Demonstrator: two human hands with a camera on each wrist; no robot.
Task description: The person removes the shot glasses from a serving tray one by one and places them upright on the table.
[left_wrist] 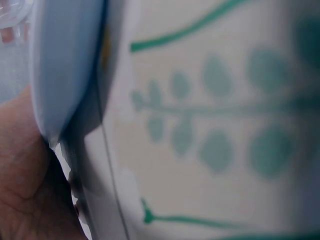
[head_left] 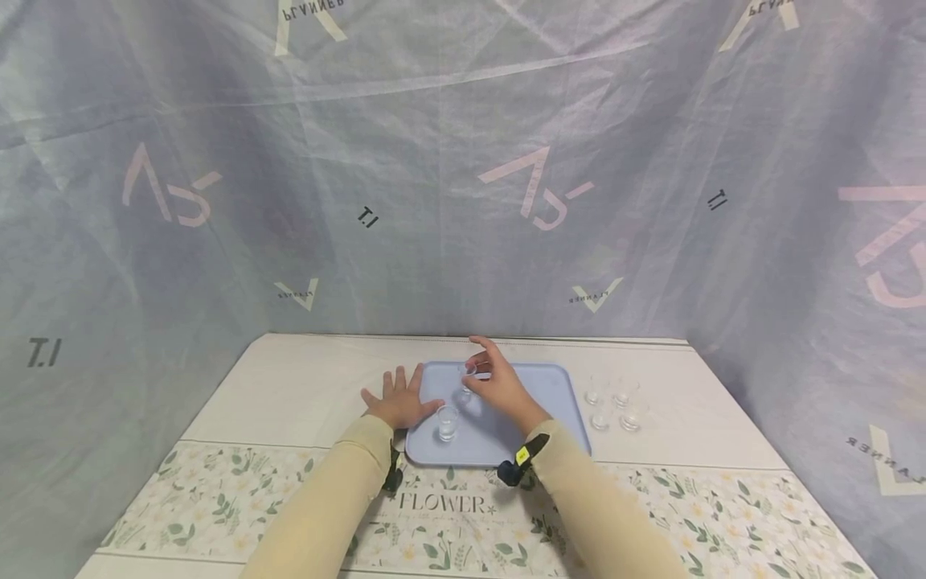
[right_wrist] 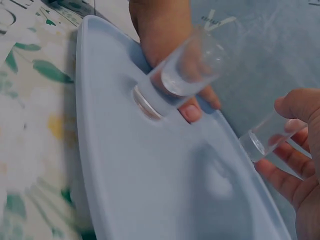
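Note:
My right hand [head_left: 502, 388] pinches a small clear shot glass [right_wrist: 265, 136] near its rim, over the far left part of the blue tray [head_left: 499, 447]. Whether that glass touches the tray is hard to tell. Another shot glass [head_left: 448, 425] stands upright at the tray's near left; in the right wrist view a clear liquid seems to show inside it. With fingers spread, my left hand [head_left: 402, 404] rests at the tray's left edge, its thumb reaching over the rim beside the standing glass. The left wrist view shows mostly tray rim [left_wrist: 65, 65] and cloth.
Several more clear shot glasses [head_left: 630, 420] stand grouped on the white tablecloth to the right of the tray. A floral band [head_left: 239, 498] with printed lettering runs along the table's front. Grey printed curtains [head_left: 448, 265] hang behind and at both sides.

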